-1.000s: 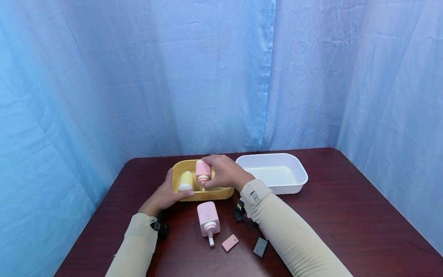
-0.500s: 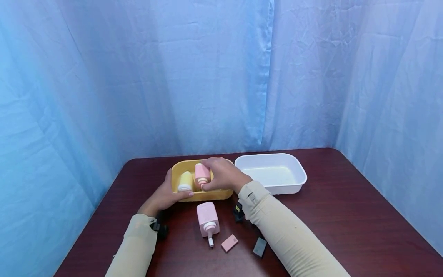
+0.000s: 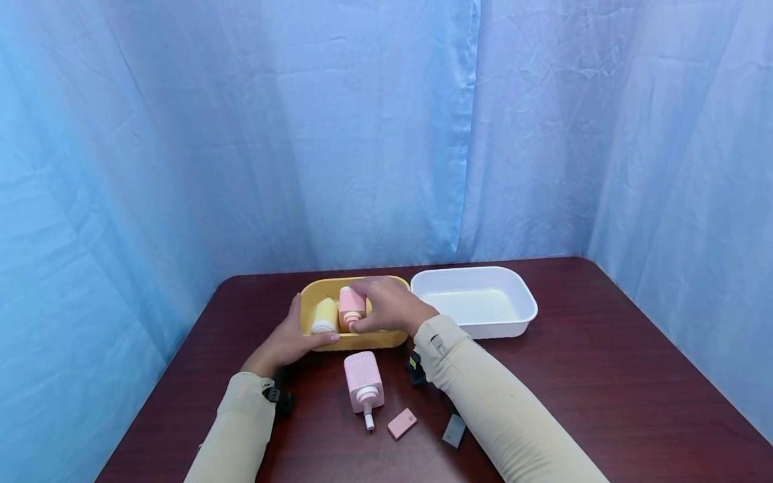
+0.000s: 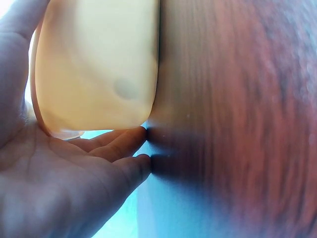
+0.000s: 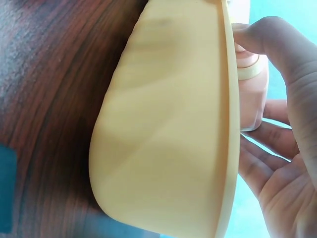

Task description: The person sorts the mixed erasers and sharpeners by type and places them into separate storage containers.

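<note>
A yellow plastic basin (image 3: 362,342) stands toward the back of the table. My left hand (image 3: 294,341) grips its left end, thumb over the front rim and fingers along the outer side. In the left wrist view the fingertips of the left hand (image 4: 94,168) reach down to the tabletop. My right hand (image 3: 392,302) holds a small pink pump bottle (image 3: 351,302) inside the basin, pump toward me. In the right wrist view the thumb lies at the pump of the bottle (image 5: 252,94). Beside it, a pale yellow bottle with a white cap (image 3: 325,314) leans in the basin.
A white basin (image 3: 501,330) stands right of the yellow one. Nearer me lie a larger pink pump bottle (image 3: 364,379), a small pink block (image 3: 402,424) and a dark grey block (image 3: 454,431). The right forearm crosses the table's right half. Blue curtains (image 3: 374,134) surround the table.
The right hand has lowered the small pink pump bottle deeper into the yellow basin and slightly left, beside the yellow bottle. The left hand stays on the basin.
</note>
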A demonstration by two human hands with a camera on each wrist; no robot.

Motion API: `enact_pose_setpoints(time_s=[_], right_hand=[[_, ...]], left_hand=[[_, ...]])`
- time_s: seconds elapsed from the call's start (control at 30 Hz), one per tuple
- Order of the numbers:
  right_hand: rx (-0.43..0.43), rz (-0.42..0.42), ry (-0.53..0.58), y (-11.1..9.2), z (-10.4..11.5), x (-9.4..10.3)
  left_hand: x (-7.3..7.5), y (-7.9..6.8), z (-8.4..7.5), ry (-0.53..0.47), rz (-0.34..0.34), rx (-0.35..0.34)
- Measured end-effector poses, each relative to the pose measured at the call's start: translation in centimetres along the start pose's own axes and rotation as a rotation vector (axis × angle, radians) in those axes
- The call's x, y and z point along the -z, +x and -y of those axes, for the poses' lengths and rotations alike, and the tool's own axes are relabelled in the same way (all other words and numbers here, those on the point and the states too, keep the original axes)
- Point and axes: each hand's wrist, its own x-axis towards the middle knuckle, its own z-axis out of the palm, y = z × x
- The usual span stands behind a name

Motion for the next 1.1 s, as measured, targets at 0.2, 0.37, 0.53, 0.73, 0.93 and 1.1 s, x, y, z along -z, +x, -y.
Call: enact_pose_setpoints(time_s=[0.2,0.37,0.53,0.73,0.93,1.1], right_hand=[[-0.006,0.02,0.004,0.11,-0.08,-0.22],[-0.005,0.025,0.001,0.1,-0.14,-0.45],[-0.011,0.033,0.007,0.15,-0.23,-0.72],[-0.026,0.041,0.016,0.21,-0.3,-0.89],[-0.038,0.044,0.01,0.15,-0.17,-0.97],[-0.071,0.057,0.028,0.07,0.17,-0.75]], left_hand=[[0.0,-0.04,-0.05,-0.002,-0.002,-0.008],[-0.03,0.05,0.07,-0.01,-0.005,-0.019],[-0.04,0.04,0.05,-0.008,-0.008,-0.011],[-0.07,0.03,-0.05,-0.025,-0.014,-0.012],[-0.09,0.11,0.11,-0.025,-0.011,-0.002],[-0.15,0.21,0.23,-0.021,-0.012,-0.011]])
